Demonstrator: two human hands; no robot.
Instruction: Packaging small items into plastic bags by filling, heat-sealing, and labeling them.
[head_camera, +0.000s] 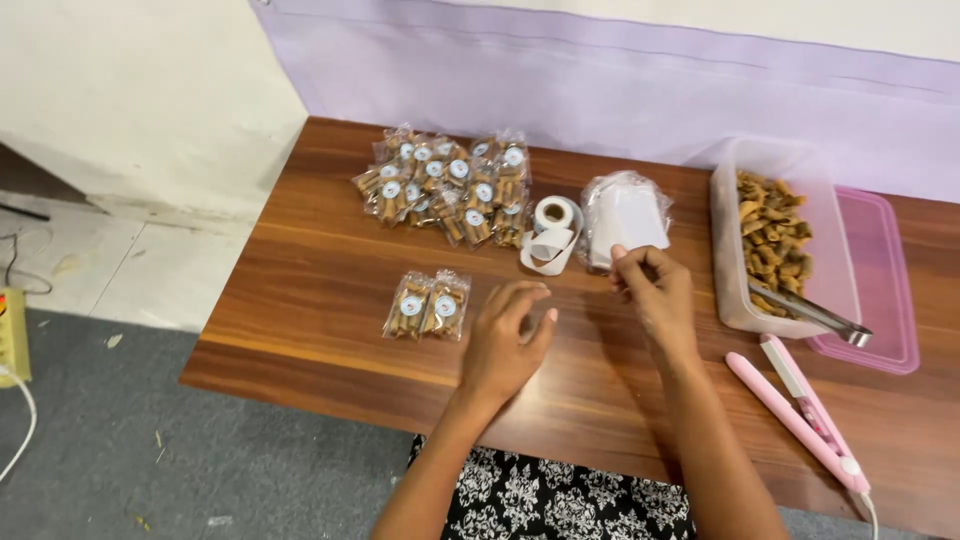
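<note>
Right hand (655, 290) reached to the stack of clear empty bags (625, 215) near the table's middle, fingertips pinched together on the lower edge of one bag. Left hand (507, 335) hovered just off the wooden table (300, 300), fingers loosely curled, holding nothing. Flanked by a roll of white stickers (553, 230) on the left, two filled packets (428, 305) further out, a heap of packets (450, 185) behind. Off right, a snack tub (780, 235) with tongs (810, 313), pink sealer (800, 410).
</note>
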